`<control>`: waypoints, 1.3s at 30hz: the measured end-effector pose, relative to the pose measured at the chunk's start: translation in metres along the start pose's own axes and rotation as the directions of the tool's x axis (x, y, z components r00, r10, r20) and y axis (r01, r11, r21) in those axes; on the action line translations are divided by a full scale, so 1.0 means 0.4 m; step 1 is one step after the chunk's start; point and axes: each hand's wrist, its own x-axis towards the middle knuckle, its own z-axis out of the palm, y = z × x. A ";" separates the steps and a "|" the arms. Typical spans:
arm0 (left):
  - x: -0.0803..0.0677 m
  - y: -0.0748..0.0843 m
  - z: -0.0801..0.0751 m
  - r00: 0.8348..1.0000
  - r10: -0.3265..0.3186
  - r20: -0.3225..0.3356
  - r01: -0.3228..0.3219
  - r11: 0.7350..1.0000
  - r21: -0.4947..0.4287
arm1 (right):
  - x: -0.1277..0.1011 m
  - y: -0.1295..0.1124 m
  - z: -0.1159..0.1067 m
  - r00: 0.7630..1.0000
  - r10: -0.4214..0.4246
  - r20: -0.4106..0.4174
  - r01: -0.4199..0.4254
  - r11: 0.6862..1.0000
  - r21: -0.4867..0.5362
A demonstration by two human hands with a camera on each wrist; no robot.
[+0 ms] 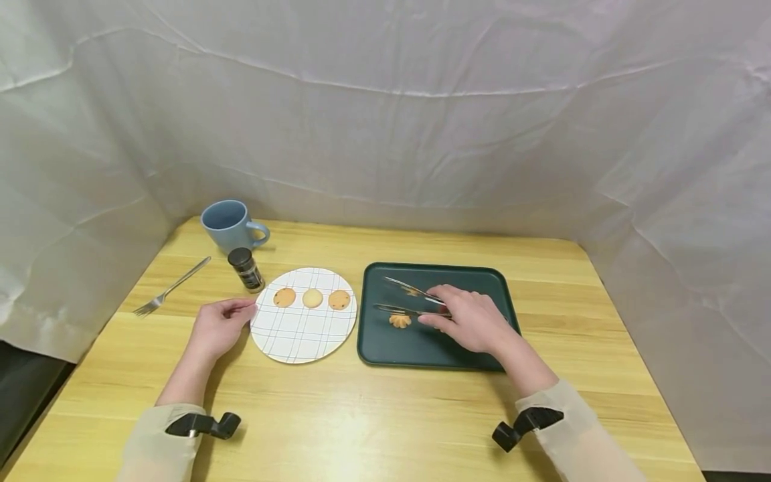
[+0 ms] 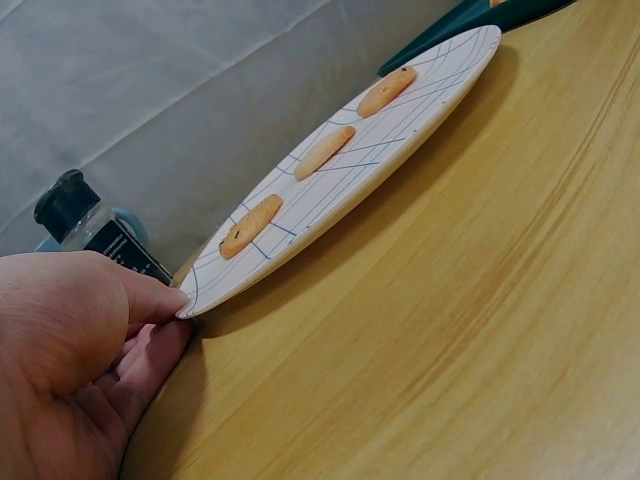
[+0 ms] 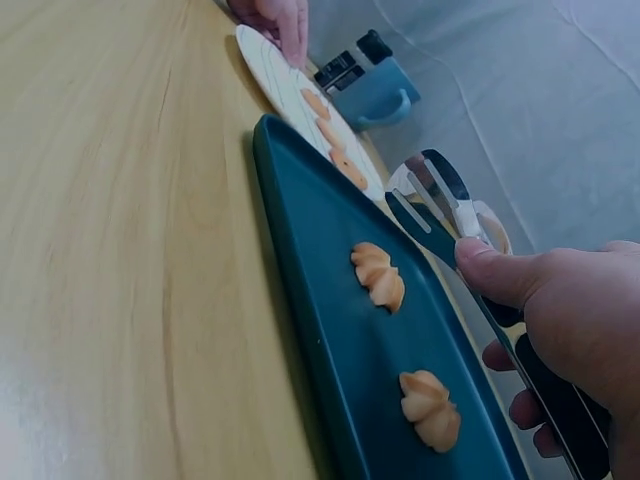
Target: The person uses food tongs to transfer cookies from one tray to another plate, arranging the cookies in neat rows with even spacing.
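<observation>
My left hand point(image 1: 224, 326) pinches the left rim of a round white plate point(image 1: 293, 341) with a blue grid pattern, thumb on top. Three flat round cookies lie in a row on it, among them a pale middle cookie point(image 1: 312, 298). Metal tongs point(image 1: 403, 310) are gripped in my right hand point(image 1: 472, 318), their arms spread above the dark green tray point(image 1: 376, 351). Below the tongs sits a ridged, shell-like cookie point(image 3: 378, 276), and a second ridged cookie point(image 3: 430, 410) lies nearer my wrist. Another piece behind the tongs is partly hidden.
A blue mug point(image 1: 227, 226) stands at the back left, with a black-capped spice jar point(image 1: 246, 270) in front of it, close to the plate. A fork point(image 1: 175, 286) lies at the far left. Pale curtains point(image 1: 385, 154) hang around the wooden table point(image 1: 337, 428).
</observation>
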 end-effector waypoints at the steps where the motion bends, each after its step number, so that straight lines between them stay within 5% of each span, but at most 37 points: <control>1: 0.000 0.000 0.000 1.000 0.001 -0.002 -0.001 1.000 0.002 | -0.003 0.003 0.001 1.000 0.002 0.003 -0.002 1.000 0.005; 39: 0.001 0.002 0.000 1.000 -0.016 0.010 0.016 1.000 -0.011 | -0.056 0.061 0.026 1.000 -0.003 0.029 0.004 0.998 -0.058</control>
